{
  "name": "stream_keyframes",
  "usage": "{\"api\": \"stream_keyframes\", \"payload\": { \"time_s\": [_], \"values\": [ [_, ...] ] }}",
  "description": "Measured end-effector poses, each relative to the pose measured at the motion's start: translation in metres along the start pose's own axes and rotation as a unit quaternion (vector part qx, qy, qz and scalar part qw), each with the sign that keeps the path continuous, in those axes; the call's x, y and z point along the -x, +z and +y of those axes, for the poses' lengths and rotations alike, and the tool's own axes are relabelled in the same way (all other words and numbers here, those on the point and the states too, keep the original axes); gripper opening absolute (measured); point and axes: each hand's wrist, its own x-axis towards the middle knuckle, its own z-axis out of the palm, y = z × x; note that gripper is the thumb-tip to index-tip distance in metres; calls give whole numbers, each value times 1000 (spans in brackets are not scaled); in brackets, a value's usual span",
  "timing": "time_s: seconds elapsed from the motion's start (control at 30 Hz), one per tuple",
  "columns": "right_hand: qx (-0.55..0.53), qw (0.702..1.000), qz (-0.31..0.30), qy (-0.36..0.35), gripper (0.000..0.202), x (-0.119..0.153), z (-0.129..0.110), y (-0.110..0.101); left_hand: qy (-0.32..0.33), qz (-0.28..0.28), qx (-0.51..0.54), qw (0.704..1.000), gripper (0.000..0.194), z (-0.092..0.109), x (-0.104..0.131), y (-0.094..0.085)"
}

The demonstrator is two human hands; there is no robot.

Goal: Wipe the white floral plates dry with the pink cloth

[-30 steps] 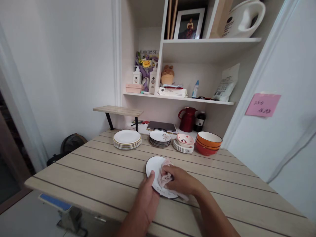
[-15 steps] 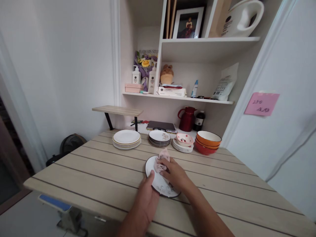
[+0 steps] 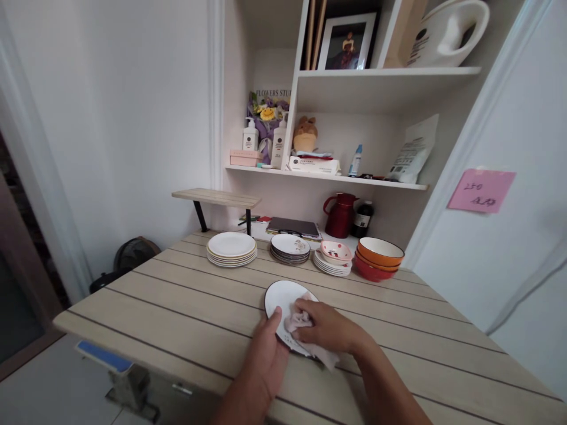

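A white plate with a dark rim (image 3: pixel 279 295) is tilted over the near middle of the table. My left hand (image 3: pixel 268 348) grips its lower left edge, thumb on the upper face and the fingers hidden beneath. Bunched in my right hand (image 3: pixel 328 324) is a pale pink cloth (image 3: pixel 299 319), pressed on the plate's face right of centre. A loose part of the cloth hangs past the plate's lower right edge. Part of the plate's printed pattern shows beside the cloth.
Along the table's back stand large white plates (image 3: pixel 231 245), dark-rimmed plates (image 3: pixel 290 245), small plates (image 3: pixel 332 268) under a pink dish (image 3: pixel 335 251), and orange and red bowls (image 3: pixel 378 254). Behind are a red jug (image 3: pixel 341 215), a dark bottle (image 3: pixel 363 218) and a small raised shelf (image 3: pixel 217 198).
My right hand and the cloth have moved down and right across the plate, and the cloth's loose end now trails at the lower right. My left hand keeps its grip. The view has shifted slightly.
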Motion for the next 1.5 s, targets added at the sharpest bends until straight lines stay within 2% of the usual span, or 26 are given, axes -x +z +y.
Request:
{"api": "stream_keyframes", "payload": {
  "time_s": [0.17,0.27,0.4,0.47,0.57,0.7,0.8,0.9,1.0,1.2,1.33,1.5],
  "values": [
    [-107,993,-11,-45,26,-3,-5,6,14,-2,-3,1000,39,0,-2,-2],
    [-126,990,30,-55,34,-9,-9,13,14,5,-8,1000,36,1,-1,1],
    [-95,990,91,-43,40,-18,-9,22,20,8,2,1000,36,2,1,6],
    [-69,991,117,-19,41,-21,-5,24,14,14,-1,1000,39,3,2,7],
    [-6,989,136,55,43,-21,4,21,2,26,-4,1000,42,3,3,7],
    [90,975,119,163,39,-12,13,10,-8,38,-6,999,45,3,4,6],
    [135,969,86,190,35,-4,10,3,-10,47,-6,999,47,3,5,6],
    [151,973,45,166,33,2,3,0,-16,38,-1,999,47,3,6,6],
    [137,984,6,110,28,5,-1,-2,-20,25,-4,999,45,3,7,6],
    [15,999,-39,-9,23,6,-2,-4,-5,17,-17,1000,42,3,8,6],
    [-55,998,-22,-37,24,2,-10,0,5,22,-25,999,38,4,7,7],
    [-72,996,35,-40,30,-7,-16,12,14,10,-21,1000,37,4,5,9]
  ]
}}
